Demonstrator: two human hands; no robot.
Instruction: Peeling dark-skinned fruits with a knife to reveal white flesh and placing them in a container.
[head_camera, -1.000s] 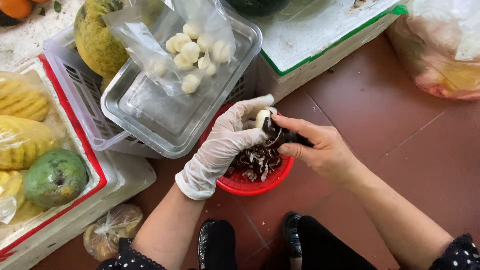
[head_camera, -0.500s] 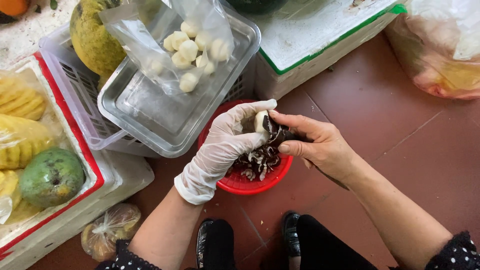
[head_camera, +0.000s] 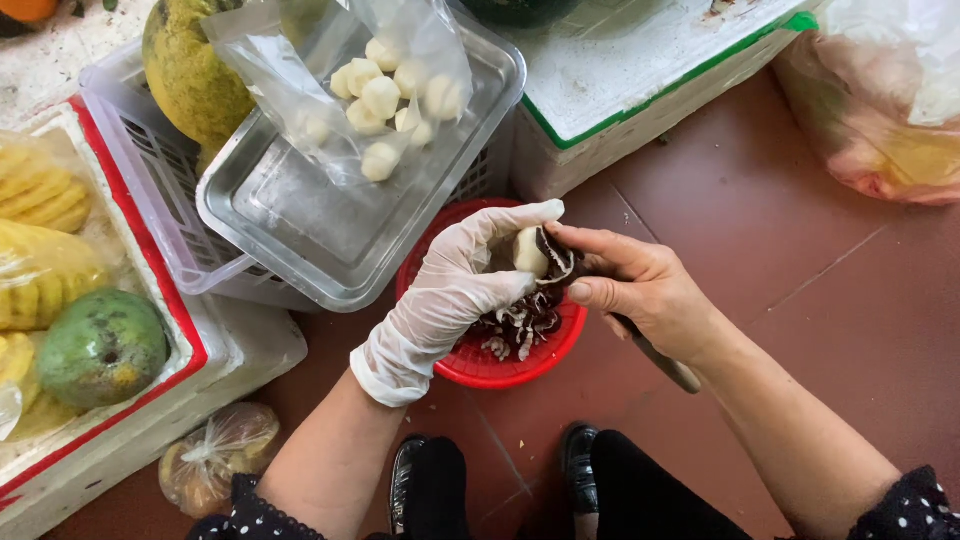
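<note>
My left hand (head_camera: 455, 290), in a thin white glove, holds a small half-peeled bulb (head_camera: 532, 250), white where the dark skin is off. My right hand (head_camera: 640, 285), bare, grips a knife whose handle (head_camera: 665, 362) sticks out behind the palm; its thumb rests by the bulb and a curl of dark peel hangs there. Both hands hover over a red plastic basket (head_camera: 500, 372) on the floor holding dark and white peelings (head_camera: 515, 325). The blade is hidden by my fingers.
A clear bag of peeled white bulbs (head_camera: 385, 95) lies in a metal tray (head_camera: 300, 225) on a white crate (head_camera: 150, 200) with a large yellow-green fruit (head_camera: 190, 70). Left is a foam box (head_camera: 230, 360) of pineapple and a green mango (head_camera: 100, 345); a green-edged foam box (head_camera: 640, 90) behind, bags around.
The bulb has turned in my fingers and more white flesh shows. Both hands stay above the red basket, shifted slightly.
</note>
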